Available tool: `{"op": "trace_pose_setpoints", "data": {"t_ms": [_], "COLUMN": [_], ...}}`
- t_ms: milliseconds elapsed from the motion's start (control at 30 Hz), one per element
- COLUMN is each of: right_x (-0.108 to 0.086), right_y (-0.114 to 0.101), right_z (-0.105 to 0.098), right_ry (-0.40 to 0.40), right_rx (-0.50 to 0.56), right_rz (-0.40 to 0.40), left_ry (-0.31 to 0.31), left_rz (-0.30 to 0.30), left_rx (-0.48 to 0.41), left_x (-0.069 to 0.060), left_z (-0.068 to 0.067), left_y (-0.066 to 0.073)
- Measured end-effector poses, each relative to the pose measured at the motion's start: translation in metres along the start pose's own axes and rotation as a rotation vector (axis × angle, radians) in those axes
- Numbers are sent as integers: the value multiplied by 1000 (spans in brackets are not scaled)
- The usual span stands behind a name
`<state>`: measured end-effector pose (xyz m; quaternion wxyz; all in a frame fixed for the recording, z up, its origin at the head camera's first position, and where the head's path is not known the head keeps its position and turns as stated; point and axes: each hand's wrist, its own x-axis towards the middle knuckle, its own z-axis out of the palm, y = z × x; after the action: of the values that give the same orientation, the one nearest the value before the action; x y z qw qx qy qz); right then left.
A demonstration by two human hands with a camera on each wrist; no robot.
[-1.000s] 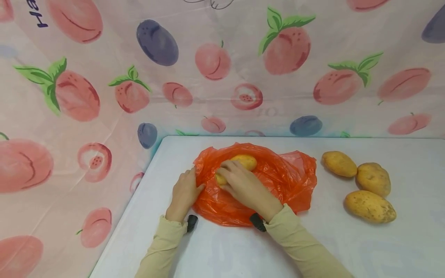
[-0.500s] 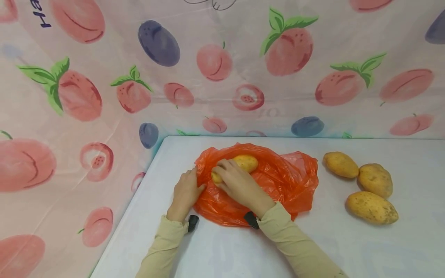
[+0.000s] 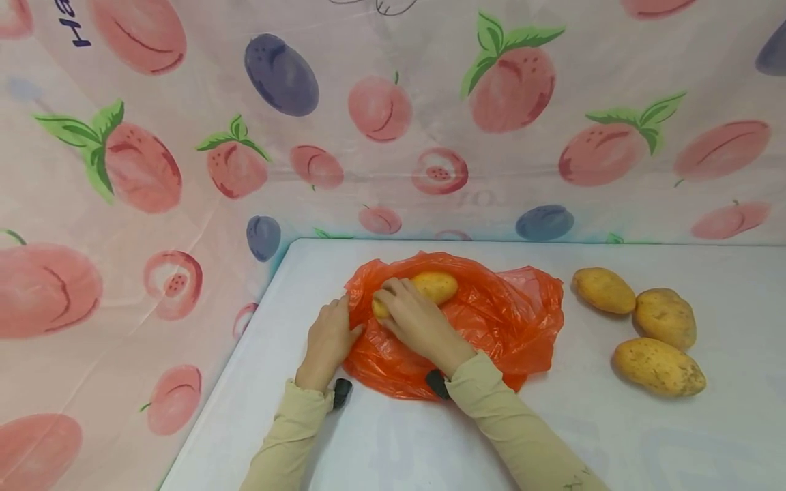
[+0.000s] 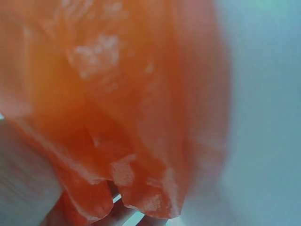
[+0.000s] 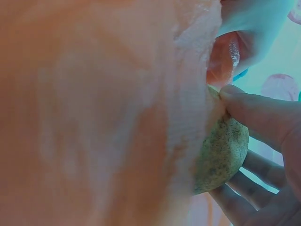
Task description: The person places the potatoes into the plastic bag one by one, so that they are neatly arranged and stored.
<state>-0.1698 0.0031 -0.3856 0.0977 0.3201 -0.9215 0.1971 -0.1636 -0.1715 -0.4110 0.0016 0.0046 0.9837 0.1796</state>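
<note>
Your right hand (image 3: pixel 417 317) clamps a rounded yellow potato (image 3: pixel 380 308) inside the crumpled red-orange plastic bag (image 3: pixel 534 327), apparently positioning it, so next you likely need your left hand (image 3: pixel 327 341), pinching the bag's left edge, steady; only the right wrist view shows that potato's dark speckling.

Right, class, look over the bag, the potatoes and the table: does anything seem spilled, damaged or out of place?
Nothing really stands out. The red plastic bag lies crumpled, and the nearest loose potato has dark marks at its right end, but both look ordinary. I see no spill.
</note>
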Motion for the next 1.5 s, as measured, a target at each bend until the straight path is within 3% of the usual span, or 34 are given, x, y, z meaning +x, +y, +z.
{"op": "trace_pose_setpoints", "data": {"t_ms": [700,1000,1367,1500], "right_x": [3,-2,-20,-27], "right_y": [3,5,11,12], "right_z": [8,-1,-14,-21], "right_ry": [-33,-46,20,-14], "right_rx": [-89,-73,-89,-97], "right_rz": [-18,-16,-65,-27], "left_ry": [16,14,-14,-12], "left_rz": [18,16,-4,-2], "left_rx": [19,17,16,8], "left_x": [-1,1,2,2], "left_z": [1,2,1,0], "left_y": [-1,-1,0,-2]}}
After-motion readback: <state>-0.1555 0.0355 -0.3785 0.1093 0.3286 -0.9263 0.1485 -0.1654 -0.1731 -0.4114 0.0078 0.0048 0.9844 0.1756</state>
